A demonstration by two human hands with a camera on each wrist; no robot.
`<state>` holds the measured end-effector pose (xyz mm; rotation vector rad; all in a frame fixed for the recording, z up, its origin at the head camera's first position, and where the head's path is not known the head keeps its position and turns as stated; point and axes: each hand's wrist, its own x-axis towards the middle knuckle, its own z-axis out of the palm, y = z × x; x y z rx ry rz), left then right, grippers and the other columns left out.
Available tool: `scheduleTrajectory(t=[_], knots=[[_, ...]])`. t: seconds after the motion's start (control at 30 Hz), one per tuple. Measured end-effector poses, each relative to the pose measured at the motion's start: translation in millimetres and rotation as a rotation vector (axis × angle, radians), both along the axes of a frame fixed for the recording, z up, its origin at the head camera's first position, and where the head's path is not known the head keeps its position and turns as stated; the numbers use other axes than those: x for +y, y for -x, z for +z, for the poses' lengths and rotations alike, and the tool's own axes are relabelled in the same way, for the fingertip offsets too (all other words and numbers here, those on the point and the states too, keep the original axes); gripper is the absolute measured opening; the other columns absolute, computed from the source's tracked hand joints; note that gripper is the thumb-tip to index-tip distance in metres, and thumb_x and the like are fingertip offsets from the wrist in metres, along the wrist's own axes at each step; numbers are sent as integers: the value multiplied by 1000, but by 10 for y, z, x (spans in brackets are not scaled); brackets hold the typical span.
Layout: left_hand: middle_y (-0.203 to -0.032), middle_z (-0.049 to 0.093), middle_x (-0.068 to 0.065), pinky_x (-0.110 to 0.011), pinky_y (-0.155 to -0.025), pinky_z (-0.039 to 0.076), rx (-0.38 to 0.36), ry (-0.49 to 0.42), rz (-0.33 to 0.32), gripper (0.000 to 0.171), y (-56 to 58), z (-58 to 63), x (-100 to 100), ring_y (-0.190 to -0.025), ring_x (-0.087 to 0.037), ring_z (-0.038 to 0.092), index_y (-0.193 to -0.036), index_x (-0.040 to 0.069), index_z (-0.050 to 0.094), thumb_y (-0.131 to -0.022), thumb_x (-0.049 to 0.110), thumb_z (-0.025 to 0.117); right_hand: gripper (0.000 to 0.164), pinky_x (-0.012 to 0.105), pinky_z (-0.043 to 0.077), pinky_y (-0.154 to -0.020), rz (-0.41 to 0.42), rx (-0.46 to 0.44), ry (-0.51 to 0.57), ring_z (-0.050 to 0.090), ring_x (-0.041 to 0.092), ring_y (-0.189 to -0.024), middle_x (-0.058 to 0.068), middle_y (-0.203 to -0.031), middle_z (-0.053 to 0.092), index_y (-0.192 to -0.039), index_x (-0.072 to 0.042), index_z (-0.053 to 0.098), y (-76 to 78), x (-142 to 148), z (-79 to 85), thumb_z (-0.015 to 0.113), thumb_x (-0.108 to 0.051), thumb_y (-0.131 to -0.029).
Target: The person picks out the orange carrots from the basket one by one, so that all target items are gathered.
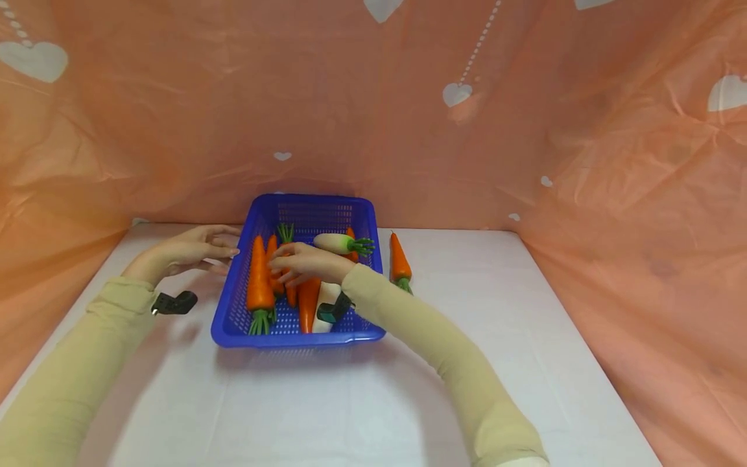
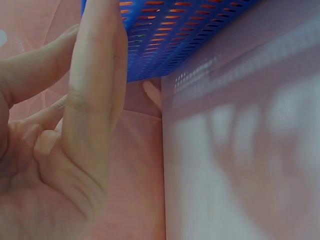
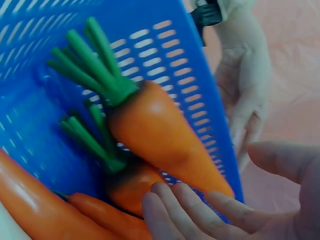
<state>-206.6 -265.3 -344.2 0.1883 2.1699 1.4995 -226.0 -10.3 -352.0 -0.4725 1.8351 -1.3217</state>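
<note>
Fingers of the right hand touch a carrot (inside the basket).

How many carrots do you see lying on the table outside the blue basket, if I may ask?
1: a single carrot lies on the table just right of the blue basket. Others lie inside.

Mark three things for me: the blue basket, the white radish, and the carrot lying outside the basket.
basket (image 1: 370,272), head view, on its right wall.
radish (image 1: 331,242), head view, on its white body.
loose carrot (image 1: 399,259), head view, on its orange middle, on the table right of the basket.
</note>
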Motion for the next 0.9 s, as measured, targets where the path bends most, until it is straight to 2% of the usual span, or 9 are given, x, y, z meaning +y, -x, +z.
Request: scheduleTrajectory(t=[0.17,0.47,0.7,0.9], knots=[[-111,61,-10,-39,-81,55,-2,-14,-13,65,-21,-2,-17,-91,-21,63,-146,-7,17,-98,13,55,42,43,49,-92,1,-51,-21,61,32,-106,12,-109,60,-136,1,47,-28,-73,-47,52,-21,-100],[-108,62,-12,-38,-80,55,4,1,6,63,-27,28,-40,-90,-23,63,-146,-6,19,-97,11,56,38,46,48,-92,-63,-127,42,64,32,-95,13,-103,61,-131,4,50,3,-150,-83,56,-14,-98],[-104,64,-5,-39,-80,55,7,-39,-34,66,0,-16,-80,-89,-22,64,-144,-8,18,-97,14,57,54,45,48,-93,-37,-167,40,64,24,-90,9,-109,62,-143,1,38,3,-155,-116,60,-10,-95],[-109,61,-9,-46,-86,52,-1,-25,-30,69,-12,-12,-73,-92,-22,64,-145,-7,17,-96,17,59,57,45,47,-94,-30,-153,33,64,20,-87,9,-103,64,-142,0,39,-11,-160,-142,64,-8,-92]])
